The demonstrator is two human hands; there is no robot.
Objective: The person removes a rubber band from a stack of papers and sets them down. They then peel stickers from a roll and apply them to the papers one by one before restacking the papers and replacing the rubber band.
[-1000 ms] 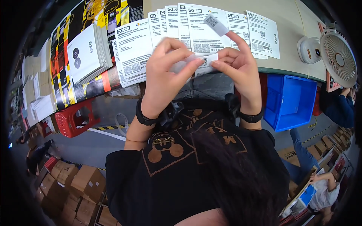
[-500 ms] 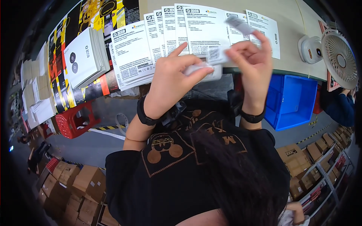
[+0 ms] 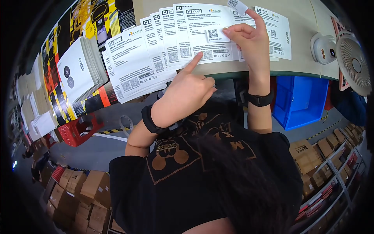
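Several white printed cards (image 3: 206,23) lie overlapped in a row along the table. Between thumb and fingers my right hand (image 3: 249,41) pinches a small white label (image 3: 216,36) with a square code, over one card. A second label (image 3: 237,6) clings to the tip of that hand's raised index finger. My left hand (image 3: 189,87) is at the table's front edge, its index finger stretched onto the lower part of the same card. Its other fingers are curled, and whatever they may hold is hidden.
A stack of white boxes or booklets (image 3: 80,70) stands at the left on yellow-black printed sheets. A white fan (image 3: 353,64) is at the right. Below the table edge are a blue crate (image 3: 300,103) and a red stool (image 3: 80,130). Cartons (image 3: 95,187) sit behind me.
My right hand has brought the label down-left onto the card area, the second label now up at its index fingertip. My left hand has lowered, and the whitish item in it no longer shows.
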